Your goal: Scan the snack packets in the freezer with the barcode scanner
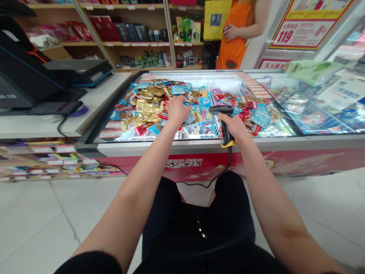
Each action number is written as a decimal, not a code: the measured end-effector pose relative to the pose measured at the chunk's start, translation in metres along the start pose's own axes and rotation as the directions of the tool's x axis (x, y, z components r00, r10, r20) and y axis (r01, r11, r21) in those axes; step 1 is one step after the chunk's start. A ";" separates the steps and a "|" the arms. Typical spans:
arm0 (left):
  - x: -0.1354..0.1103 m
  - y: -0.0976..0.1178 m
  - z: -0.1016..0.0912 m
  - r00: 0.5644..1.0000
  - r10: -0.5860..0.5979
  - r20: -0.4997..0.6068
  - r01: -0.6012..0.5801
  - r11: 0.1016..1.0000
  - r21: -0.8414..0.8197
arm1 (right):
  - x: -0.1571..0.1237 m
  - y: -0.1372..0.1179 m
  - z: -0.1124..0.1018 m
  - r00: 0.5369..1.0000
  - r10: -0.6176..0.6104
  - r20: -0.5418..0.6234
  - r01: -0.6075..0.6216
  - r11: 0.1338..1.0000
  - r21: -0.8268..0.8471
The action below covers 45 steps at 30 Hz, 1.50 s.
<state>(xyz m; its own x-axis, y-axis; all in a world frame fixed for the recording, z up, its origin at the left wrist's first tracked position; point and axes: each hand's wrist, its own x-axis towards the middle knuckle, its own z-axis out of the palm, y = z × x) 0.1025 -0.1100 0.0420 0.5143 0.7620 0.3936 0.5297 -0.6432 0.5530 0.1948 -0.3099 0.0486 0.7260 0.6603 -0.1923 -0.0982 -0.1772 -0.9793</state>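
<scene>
My right hand (233,127) is wrapped round the handle of a black and yellow barcode scanner (226,131). The scanner is upright above the near edge of a chest freezer (137,149), and its cord hangs down in front. My left hand (178,108) reaches over the heap of wrapped ice creams, palm down, with its fingers apart and slightly bent; the fingertips are partly hidden. Close to it are gold wrapped ice creams (148,111) and a blue wrapped ice cream (178,90). Red and blue packs (261,115) lie right of the scanner.
On the left, a counter (102,93) carries a dark checkout terminal (25,76) and a scale (78,70). Behind the freezer, a person in an orange apron (235,38) stands beside shelves (131,44). A green bag (310,72) lies on the freezer at right.
</scene>
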 end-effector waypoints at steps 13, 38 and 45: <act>-0.002 0.098 0.109 0.932 0.217 0.289 -0.184 0.973 -0.139 | -0.010 0.014 -0.086 0.984 0.035 -0.177 -0.026 0.998 0.055; 0.016 0.058 0.097 0.962 -0.092 0.255 0.212 0.844 -0.493 | -0.005 0.023 -0.075 0.988 0.043 -0.151 -0.039 0.999 0.025; -0.009 0.030 0.070 0.961 -0.060 0.271 0.219 0.765 -0.605 | 0.000 0.015 -0.055 0.996 -0.005 -0.084 0.006 1.000 0.010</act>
<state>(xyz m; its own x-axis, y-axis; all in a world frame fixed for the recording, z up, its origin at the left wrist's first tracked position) 0.1616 -0.1416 0.0036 0.6447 0.7504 0.1461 0.1096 -0.2799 0.9538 0.2312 -0.3529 0.0373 0.7809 0.5979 -0.1811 -0.1004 -0.1661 -0.9810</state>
